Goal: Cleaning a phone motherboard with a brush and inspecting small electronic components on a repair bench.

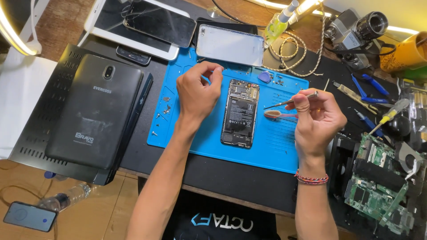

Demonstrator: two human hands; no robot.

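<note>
An opened phone point(240, 113) with its back cover off lies upright in the middle of a blue repair mat point(275, 146), battery and board exposed. My left hand point(198, 93) hovers just left of the phone's top, thumb and forefinger pinched together; whether a tiny part sits between them cannot be seen. My right hand point(318, 120) is to the phone's right and grips metal tweezers point(289, 101), whose tips point left toward the phone. A small brush point(279, 114) lies on the mat under the tweezers.
A black tablet point(95, 111) rests on a black vented case at left. A white tablet point(133, 31), a dark phone point(160, 20) and a silver back cover point(231, 44) lie behind the mat. Small screws point(165, 109) dot the mat's left side. A green circuit board point(378, 182), screwdriver point(387, 116) and blue pliers point(367, 91) sit at right.
</note>
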